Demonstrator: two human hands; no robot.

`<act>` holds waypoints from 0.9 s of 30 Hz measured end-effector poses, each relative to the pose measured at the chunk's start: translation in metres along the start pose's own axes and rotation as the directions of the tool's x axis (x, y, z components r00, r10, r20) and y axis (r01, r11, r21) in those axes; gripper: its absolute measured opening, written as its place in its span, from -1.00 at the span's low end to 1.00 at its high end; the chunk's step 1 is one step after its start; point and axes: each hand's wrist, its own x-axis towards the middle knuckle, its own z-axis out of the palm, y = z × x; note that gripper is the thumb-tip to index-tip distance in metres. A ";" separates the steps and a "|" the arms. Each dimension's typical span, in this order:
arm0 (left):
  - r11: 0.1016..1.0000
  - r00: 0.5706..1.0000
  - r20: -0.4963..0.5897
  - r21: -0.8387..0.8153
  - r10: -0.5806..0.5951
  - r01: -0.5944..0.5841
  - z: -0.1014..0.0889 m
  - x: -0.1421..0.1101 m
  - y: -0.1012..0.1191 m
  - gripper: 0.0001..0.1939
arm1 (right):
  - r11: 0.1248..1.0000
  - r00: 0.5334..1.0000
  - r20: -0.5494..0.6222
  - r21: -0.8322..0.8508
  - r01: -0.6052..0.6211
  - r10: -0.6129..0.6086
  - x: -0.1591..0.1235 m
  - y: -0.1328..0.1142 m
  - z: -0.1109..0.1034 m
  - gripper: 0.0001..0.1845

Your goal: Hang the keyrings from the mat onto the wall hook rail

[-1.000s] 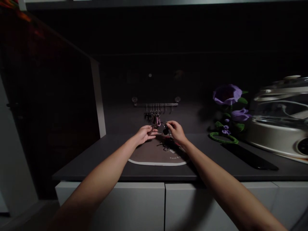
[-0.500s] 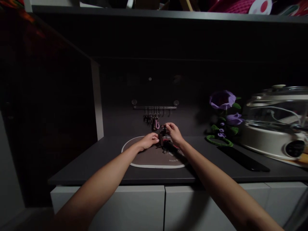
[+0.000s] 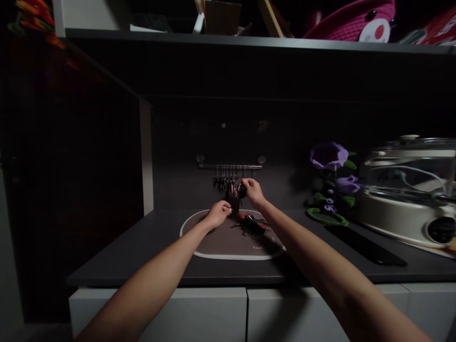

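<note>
Two bare hands are working at a metal key rail [image 3: 231,166] and its hanging keys [image 3: 223,183]: the right hand [image 3: 252,192] is pinching a round black fob [image 3: 242,191], while the left hand's [image 3: 219,213] grip is too dim to tell. A black key bunch [image 3: 252,224] is lying on an oval mat [image 3: 213,242], and purple fabric flowers [image 3: 329,156] are standing beside a glass-lidded cooker [image 3: 409,190].

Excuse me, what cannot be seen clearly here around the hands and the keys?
Head view:
Rail keys: too small to count.
Black item by the right hand: fingers hide its shape.
What the left hand touches: fingers cover it.
Bundle on the mat: too dark.
Pink shelf item: cut off by top edge.
</note>
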 end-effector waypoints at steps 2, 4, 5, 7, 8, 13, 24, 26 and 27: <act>1.000 0.999 -0.033 0.020 0.005 -0.004 -0.001 0.001 0.001 -0.91 | 0.999 0.998 -0.044 0.017 -0.033 0.034 0.010 0.001 0.003 -0.50; 0.999 0.998 -0.060 0.038 0.008 -0.006 -0.001 0.002 0.002 -0.92 | 0.998 0.994 -0.085 0.027 -0.062 0.064 0.019 0.002 0.005 -0.49; 0.999 0.998 -0.068 0.046 0.008 -0.004 -0.002 0.002 0.003 -0.93 | 0.997 0.991 -0.106 0.030 -0.076 0.079 0.023 0.002 0.006 -0.49; 0.998 0.997 -0.077 0.060 0.005 -0.001 -0.002 0.003 0.003 -0.93 | 0.994 0.982 -0.157 0.026 -0.103 0.106 0.031 0.004 0.008 -0.50; 0.998 0.997 -0.079 0.068 0.005 0.000 -0.002 0.003 0.002 -0.94 | 0.993 0.976 -0.185 0.018 -0.116 0.117 0.034 0.005 0.009 -0.51; 0.996 0.997 -0.080 0.091 -0.001 0.009 -0.002 0.006 -0.003 -0.94 | 0.981 0.938 -0.307 -0.058 -0.186 0.160 0.049 0.009 0.016 -0.60; 0.990 0.996 -0.089 0.141 0.033 -0.020 -0.003 0.011 -0.010 -0.91 | 0.926 0.845 -0.435 -0.062 -0.372 0.310 0.052 0.013 0.034 -0.70; 0.990 0.996 -0.084 0.142 0.036 -0.024 -0.003 0.011 -0.011 -0.91 | 0.920 0.833 -0.444 -0.046 -0.390 0.331 0.053 0.013 0.037 -0.70; 0.990 0.996 -0.080 0.139 0.037 -0.025 -0.004 0.012 -0.011 -0.90 | 0.919 0.829 -0.449 -0.039 -0.391 0.334 0.054 0.013 0.038 -0.70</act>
